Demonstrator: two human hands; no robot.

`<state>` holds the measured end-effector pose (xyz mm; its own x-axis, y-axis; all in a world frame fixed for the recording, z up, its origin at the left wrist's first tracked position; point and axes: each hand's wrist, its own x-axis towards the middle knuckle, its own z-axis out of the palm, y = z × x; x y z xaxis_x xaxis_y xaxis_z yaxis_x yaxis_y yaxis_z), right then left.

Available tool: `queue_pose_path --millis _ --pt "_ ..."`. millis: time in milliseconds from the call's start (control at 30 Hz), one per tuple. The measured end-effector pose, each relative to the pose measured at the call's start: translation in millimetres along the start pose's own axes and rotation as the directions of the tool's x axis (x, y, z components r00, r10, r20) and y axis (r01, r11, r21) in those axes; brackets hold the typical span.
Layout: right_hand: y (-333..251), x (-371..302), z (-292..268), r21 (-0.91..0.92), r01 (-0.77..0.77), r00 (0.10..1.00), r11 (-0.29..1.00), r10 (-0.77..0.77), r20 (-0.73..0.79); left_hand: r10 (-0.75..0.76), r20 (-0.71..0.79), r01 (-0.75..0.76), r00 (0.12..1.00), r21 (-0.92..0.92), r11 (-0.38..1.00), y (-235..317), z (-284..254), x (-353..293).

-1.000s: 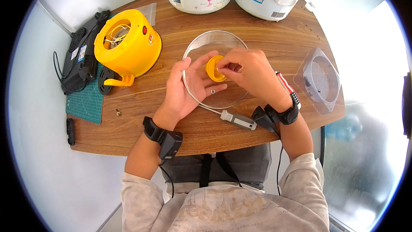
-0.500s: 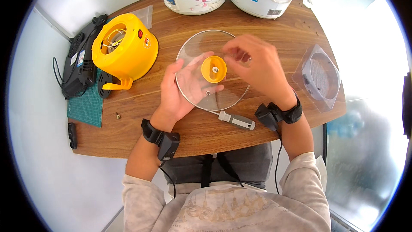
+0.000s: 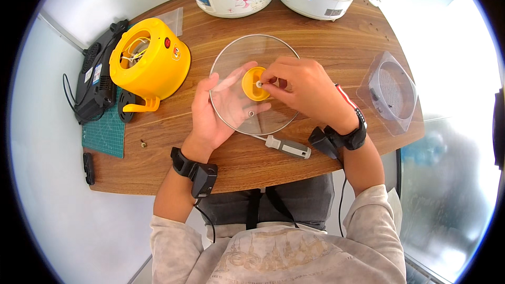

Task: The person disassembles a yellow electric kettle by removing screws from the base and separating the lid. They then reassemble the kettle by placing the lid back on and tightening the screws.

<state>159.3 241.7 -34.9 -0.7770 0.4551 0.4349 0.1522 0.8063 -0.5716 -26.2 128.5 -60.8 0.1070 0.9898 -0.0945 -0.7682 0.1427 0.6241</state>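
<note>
My left hand supports a round glass lid with a metal rim, its thumb at the left edge and its fingers showing through the glass underneath. In the middle of the lid sits a yellow cup-shaped knob, its hollow side facing up. My right hand reaches over from the right, thumb and fingertips pinched at a small pale fastener in the knob's centre. Those fingertips partly cover the fastener, so its exact kind is unclear. A small steam-vent ring is set in the glass below the knob.
A grey-handled screwdriver lies just below the lid, its shaft partly under it. Left are a yellow appliance base, a black device, a green mat and a small screw. Rice cookers stand behind; a clear plastic tray lies right.
My right hand has come left and down, and its fingertips now meet at the knob's centre. The lid stays in my left hand, shifted slightly left in view.
</note>
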Motion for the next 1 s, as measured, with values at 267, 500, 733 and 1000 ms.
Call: queue_pose_path --millis 267,500,733,1000 --pt "-0.2 -2.7 7.6 -0.04 0.037 0.998 0.999 -0.038 -0.049 -0.007 0.003 0.007 1.0 -0.007 1.0 -1.4 -3.0 1.8" --pt "0.9 -1.7 11.0 0.011 0.041 0.998 0.999 -0.04 -0.051 -0.008 -0.018 0.009 1.0 0.014 1.0 -1.3 1.6 2.0" --pt "-2.1 -1.4 9.1 0.075 0.043 0.999 0.996 -0.041 -0.025 0.002 -0.024 -0.001 1.0 0.017 1.0 -0.3 2.9 1.2" --pt "-2.0 1.7 1.9 0.15 0.065 0.991 0.987 -0.046 -0.126 -0.008 -0.013 0.008 1.0 0.008 1.0 -0.5 0.2 0.7"
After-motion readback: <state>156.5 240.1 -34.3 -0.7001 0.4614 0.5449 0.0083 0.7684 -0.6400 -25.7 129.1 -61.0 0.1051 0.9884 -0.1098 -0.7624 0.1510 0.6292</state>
